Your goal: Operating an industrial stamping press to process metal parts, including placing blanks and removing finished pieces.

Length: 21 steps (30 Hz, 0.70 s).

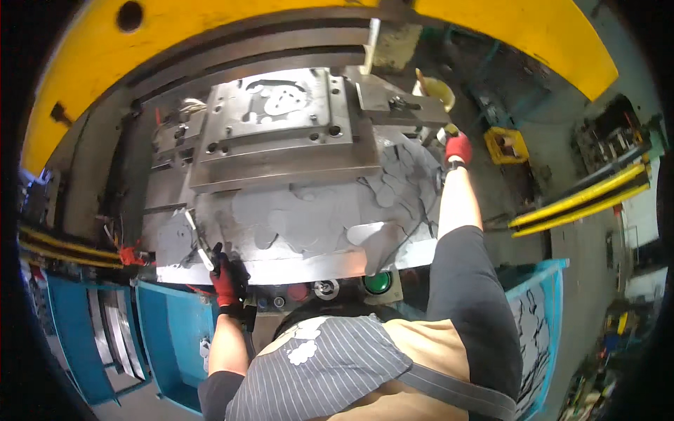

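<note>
My left hand [226, 282], in a red and black glove, is closed around a slim, pale tool [199, 242] at the press bed's front left edge. The tool points away from me over dark scraps; its exact kind is unclear. My right hand [458, 148], also in a red glove, reaches far to the right, its fingers closed by a small pale and olive object [448, 132] that I cannot make out. Ahead, a steel die [281, 144] carries a bright plate with a cut-out shape [284, 100]. Thin grey sheet metal [295, 214] lies in front of the die.
A yellow press frame [281, 24] arches overhead. Along the front edge sit a green button [378, 282] and a red button [298, 291]. Blue bins [175, 330] flank me; the right one holds dark cut pieces [530, 337]. Yellow bars [579, 203] stand at right.
</note>
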{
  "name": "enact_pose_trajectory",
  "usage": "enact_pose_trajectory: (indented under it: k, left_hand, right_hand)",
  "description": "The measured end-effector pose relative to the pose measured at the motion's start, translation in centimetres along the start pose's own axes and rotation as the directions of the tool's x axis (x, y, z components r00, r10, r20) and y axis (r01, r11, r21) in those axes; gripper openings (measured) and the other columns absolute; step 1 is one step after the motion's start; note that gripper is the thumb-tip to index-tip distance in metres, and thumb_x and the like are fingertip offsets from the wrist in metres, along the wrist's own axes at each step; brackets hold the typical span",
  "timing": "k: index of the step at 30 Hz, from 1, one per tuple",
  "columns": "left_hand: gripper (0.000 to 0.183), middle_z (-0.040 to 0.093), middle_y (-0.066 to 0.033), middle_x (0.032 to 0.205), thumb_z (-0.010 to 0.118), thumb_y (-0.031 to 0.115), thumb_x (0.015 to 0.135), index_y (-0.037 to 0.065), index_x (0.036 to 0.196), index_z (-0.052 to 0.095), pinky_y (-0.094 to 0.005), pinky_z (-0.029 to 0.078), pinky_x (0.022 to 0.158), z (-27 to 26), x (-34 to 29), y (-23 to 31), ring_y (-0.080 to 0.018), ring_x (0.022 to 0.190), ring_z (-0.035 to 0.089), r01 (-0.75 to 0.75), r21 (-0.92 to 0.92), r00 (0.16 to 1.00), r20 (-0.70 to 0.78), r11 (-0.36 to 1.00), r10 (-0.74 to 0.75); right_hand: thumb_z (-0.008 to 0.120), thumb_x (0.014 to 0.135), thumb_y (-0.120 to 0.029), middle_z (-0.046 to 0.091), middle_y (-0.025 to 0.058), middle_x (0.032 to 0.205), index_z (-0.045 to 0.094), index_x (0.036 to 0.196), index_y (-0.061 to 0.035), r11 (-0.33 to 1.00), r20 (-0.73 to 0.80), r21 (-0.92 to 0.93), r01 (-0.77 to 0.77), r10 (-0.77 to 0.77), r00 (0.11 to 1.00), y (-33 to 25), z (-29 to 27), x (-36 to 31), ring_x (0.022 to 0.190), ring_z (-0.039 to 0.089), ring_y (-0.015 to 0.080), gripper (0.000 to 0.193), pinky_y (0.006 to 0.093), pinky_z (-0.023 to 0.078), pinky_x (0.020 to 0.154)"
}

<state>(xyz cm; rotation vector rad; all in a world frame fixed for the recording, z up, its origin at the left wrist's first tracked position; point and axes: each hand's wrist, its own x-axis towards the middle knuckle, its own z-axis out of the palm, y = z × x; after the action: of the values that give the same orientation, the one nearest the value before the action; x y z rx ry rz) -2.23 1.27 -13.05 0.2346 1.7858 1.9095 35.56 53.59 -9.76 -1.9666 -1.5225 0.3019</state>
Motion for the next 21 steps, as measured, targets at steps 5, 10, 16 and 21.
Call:
enact_pose_trajectory:
  k: [5,10,16,21]
  left_hand:
    - [0.033,0.034,0.0030,0.044,0.045,0.023,0.086,0.015,0.118,0.046,-0.0245,0.030,0.033,-0.3,0.6,-1.1,-0.0083,0.034,0.033,0.056,-0.164,0.996,0.072,0.985,-0.045]
    - [0.033,0.035,0.0027,0.045,0.045,0.024,0.086,0.017,0.118,0.045,-0.0245,0.029,0.032,-4.2,2.2,-4.5,-0.0077,0.034,0.033,-0.006,-0.065,0.998,0.068,0.998,0.011]
    - [0.033,0.037,0.0032,0.047,0.045,0.024,0.086,0.016,0.118,0.046,-0.0240,0.029,0.031,-1.5,0.8,-1.5,-0.0083,0.034,0.034,0.080,-0.147,0.995,0.073,0.986,-0.070]
    - [0.033,0.041,0.0031,0.051,0.047,0.023,0.085,0.016,0.117,0.046,-0.0223,0.031,0.033,0.1,-0.8,1.3,-0.0084,0.037,0.038,0.128,-0.081,0.989,0.083,0.988,-0.121]
  right_hand:
    - [0.066,0.065,-0.037,0.056,0.0219,0.094,0.048,0.109,-0.0033,0.960,-0.082,-0.106,0.257,-0.266,0.960,1.0,-1.8,-2.6,0.088,0.054,0.0361,0.058,0.0414,0.043,0.074]
    - [0.072,0.060,-0.023,0.047,0.0164,0.113,0.041,0.119,-0.0053,0.829,0.459,0.472,0.302,-0.523,0.718,1.6,-7.2,-14.4,0.104,0.045,0.0302,0.070,0.0356,0.036,0.088]
    - [0.075,0.040,-0.039,0.022,0.0172,0.134,0.021,0.131,-0.0106,0.398,0.677,0.071,0.915,-0.692,0.249,1.6,-8.6,-26.4,0.123,0.022,0.0334,0.110,0.0436,0.022,0.099]
    - [0.076,0.035,-0.037,0.036,0.0157,0.122,0.027,0.127,-0.0080,0.277,0.699,0.024,0.960,-0.691,0.182,-0.1,-8.1,-25.9,0.115,0.031,0.0328,0.109,0.0464,0.024,0.096]
